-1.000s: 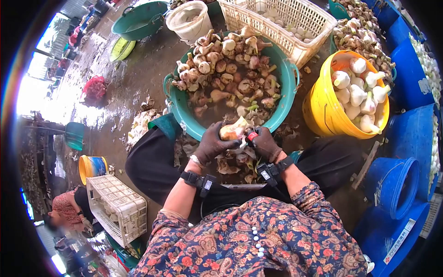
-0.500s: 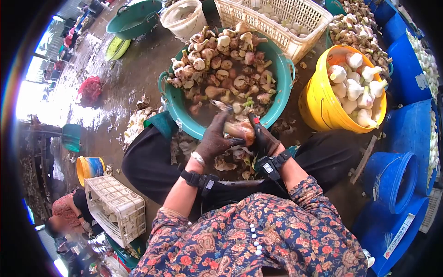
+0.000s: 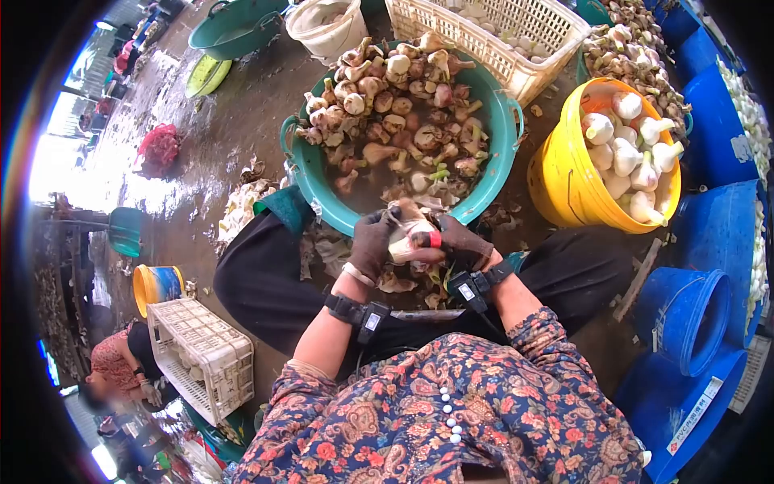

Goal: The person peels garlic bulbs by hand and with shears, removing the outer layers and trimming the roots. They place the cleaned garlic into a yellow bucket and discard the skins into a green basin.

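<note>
My left hand [image 3: 369,244], in a dark glove, grips a garlic bulb [image 3: 405,234] just below the rim of the green tub [image 3: 306,173]. My right hand [image 3: 463,244], also gloved, holds a small red-handled tool [image 3: 434,239] against the bulb. The tub is full of muddy unpeeled garlic bulbs [image 3: 395,105] in water. To the right a yellow bucket [image 3: 556,181] holds clean white peeled bulbs [image 3: 629,161]. Garlic skins [image 3: 399,282] lie between my knees.
A white plastic basket [image 3: 500,36] stands behind the tub, a white bucket [image 3: 326,32] and a green basin [image 3: 234,28] at the back left. Blue barrels [image 3: 685,315] line the right. At lower left a person sits by a white crate [image 3: 201,359] and a small yellow bucket [image 3: 157,286].
The bulb has been turned in my hands and drawn slightly back toward me from the tub's rim; more pale flesh shows. My right hand has shifted over its side.
</note>
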`<state>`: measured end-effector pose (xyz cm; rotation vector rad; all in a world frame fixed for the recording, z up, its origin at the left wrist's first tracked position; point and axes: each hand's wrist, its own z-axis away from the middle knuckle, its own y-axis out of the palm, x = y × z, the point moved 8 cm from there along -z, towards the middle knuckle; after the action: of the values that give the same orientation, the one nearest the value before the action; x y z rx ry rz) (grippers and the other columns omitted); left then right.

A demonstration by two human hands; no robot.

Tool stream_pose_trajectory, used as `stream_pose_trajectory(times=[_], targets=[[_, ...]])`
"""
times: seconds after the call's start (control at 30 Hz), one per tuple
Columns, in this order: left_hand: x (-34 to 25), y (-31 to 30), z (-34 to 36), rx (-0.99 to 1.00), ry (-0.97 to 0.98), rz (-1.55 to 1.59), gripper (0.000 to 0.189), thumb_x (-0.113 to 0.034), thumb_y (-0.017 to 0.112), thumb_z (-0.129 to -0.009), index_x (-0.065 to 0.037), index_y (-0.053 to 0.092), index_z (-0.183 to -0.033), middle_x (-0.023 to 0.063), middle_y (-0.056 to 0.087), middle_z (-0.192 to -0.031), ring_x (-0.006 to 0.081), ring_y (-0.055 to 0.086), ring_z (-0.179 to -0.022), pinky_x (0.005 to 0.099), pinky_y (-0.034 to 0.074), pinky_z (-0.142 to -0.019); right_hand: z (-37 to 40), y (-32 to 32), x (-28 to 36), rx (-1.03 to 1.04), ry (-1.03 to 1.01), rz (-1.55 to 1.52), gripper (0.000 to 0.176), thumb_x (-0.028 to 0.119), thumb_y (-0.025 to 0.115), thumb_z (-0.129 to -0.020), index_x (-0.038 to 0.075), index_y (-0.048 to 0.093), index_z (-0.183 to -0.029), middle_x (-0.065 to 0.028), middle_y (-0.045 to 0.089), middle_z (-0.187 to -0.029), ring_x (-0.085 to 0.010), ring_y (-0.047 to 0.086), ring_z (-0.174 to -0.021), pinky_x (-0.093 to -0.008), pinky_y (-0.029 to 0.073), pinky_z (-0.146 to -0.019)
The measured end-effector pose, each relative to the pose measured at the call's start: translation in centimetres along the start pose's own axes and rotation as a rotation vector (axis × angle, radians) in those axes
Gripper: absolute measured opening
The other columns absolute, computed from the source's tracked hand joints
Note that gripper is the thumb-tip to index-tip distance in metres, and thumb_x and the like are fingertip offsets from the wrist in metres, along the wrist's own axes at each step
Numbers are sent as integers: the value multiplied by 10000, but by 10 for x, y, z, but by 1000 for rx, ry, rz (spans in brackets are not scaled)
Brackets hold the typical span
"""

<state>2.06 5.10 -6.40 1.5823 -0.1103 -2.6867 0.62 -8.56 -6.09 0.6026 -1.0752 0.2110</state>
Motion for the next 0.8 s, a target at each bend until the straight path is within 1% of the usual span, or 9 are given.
stream_pose_trajectory(times=[0.07, 0.17, 0.3, 0.4, 0.5, 0.63, 0.7, 0.77, 0.8], targets=[[9, -3, 3, 24, -162, 219, 209, -198, 568, -906, -21, 628, -999, 13, 637, -832, 88, 567, -713, 263, 481, -669, 3, 8, 18, -20, -95, 11, 635, 292, 757, -703, -22, 489, -1184, -88, 582, -1081, -147, 549, -940, -277, 449, -833], [-41, 7, 29, 97, 529, -742, 274, -166, 623, -828, 16, 597, -1032, 156, 644, -892, 275, 625, -833, 340, 480, -721, 9, 17, 37, -4, -151, -67, 666, 188, 776, -681, -14, 450, -1225, -90, 548, -1147, -145, 531, -994, -286, 436, -886], [-50, 5, 33, 46, 494, -703, 331, -147, 658, -761, 22, 590, -1038, 196, 634, -930, 335, 614, -866, 354, 480, -733, 10, 10, 32, -29, -207, -139, 600, 142, 737, -684, 31, 490, -1219, -122, 516, -1192, -207, 489, -1101, -320, 388, -954], [-55, 3, 32, 14, 491, -754, 375, -144, 660, -764, 24, 560, -1084, 198, 635, -930, 339, 617, -864, 351, 483, -729, 23, 27, 62, -174, -598, 1012, 468, 128, 703, -623, 144, 626, -1084, -178, 502, -1192, -377, 420, -1163, -401, 339, -1005], [-56, -2, 33, -42, 508, -740, 361, -120, 629, -783, 0, 547, -1113, 188, 636, -914, 327, 622, -844, 351, 486, -710, 23, 40, 63, -230, -613, 1115, 486, 142, 704, -623, 129, 613, -1100, -172, 516, -1173, -376, 432, -1150, -412, 367, -980], [-34, -23, 16, -113, 539, -808, 289, -53, 545, -818, -19, 549, -1104, 174, 628, -849, 294, 622, -773, 338, 485, -676, 16, 6, 46, -419, -530, 697, 403, 186, 735, -655, 87, 617, -1027, -155, 542, -1087, -314, 510, -1027, -366, 436, -853], [-53, -20, 27, -3, 652, -434, 220, -30, 518, -816, 20, 566, -1025, 138, 641, -886, 240, 627, -826, 300, 487, -742, 6, -23, 15, -499, -491, 300, 370, 233, 738, -688, 56, 609, -987, -98, 589, -933, -219, 576, -836, -321, 461, -717], [-84, -24, 51, -148, 760, -631, 219, -59, 541, -825, 27, 569, -1025, 117, 645, -909, 228, 625, -846, 326, 488, -772, -10, -45, -51, -410, 38, -514, 307, 269, 696, -756, 44, 611, -947, -39, 590, -744, -135, 565, -647, -268, 443, -569], [-96, -26, 56, -146, 763, -630, 219, -59, 541, -825, 27, 569, -1025, 117, 645, -909, 228, 625, -846, 326, 488, -772, -17, -54, -57, -488, -43, -624, 256, 295, 638, -819, 62, 617, -921, -10, 563, -639, -111, 521, -528, -240, 392, -468]])
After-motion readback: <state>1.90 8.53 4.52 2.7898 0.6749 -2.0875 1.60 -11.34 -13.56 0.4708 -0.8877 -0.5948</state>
